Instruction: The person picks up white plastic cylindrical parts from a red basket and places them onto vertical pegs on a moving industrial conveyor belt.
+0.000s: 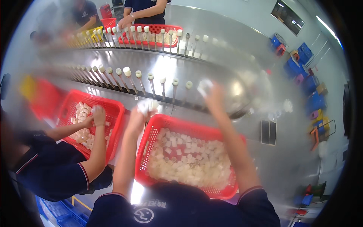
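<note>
Both hands hold white pieces above a red basket's far edge.
The person's left hand point(139, 115) is closed around small white pieces point(148, 106) just beyond the red basket point(177, 121), its exact finger placement blurred. The right hand point(214, 97), also blurred, pinches a white cap point(204, 87) near the right end of a row of upright rods point(163, 88) on the metal bench point(252, 130). Many loose cylinders point(185, 170) lie inside the basket.
</note>
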Available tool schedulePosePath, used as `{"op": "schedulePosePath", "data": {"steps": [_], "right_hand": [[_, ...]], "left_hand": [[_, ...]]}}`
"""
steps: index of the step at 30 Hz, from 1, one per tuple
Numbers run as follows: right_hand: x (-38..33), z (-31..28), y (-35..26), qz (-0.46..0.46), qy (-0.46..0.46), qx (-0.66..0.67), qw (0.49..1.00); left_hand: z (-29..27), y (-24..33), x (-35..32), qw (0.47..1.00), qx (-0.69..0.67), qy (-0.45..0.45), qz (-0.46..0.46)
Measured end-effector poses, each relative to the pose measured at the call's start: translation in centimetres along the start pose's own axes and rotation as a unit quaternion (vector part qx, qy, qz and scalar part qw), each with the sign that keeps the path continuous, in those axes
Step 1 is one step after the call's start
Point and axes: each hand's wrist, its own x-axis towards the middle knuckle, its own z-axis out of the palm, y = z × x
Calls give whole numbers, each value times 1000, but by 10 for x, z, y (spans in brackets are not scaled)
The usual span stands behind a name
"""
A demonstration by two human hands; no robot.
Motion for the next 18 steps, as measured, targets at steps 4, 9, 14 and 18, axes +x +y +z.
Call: {"op": "schedulePosePath", "data": {"steps": [4, 9, 14, 18], "right_hand": [[-11, -30, 12, 42, -7, -63, 997], [-115, -50, 9, 103, 59, 214, 970], [-238, -51, 45, 284, -189, 117, 933], [-286, -33, 83, 284, -333, -16, 899]], "left_hand": [[37, 47, 64, 976, 90, 53, 192], [73, 51, 90, 940, 320, 28, 111], [88, 49, 110, 922, 379, -56, 51], [119, 30, 106, 914, 393, -83, 58]]}}
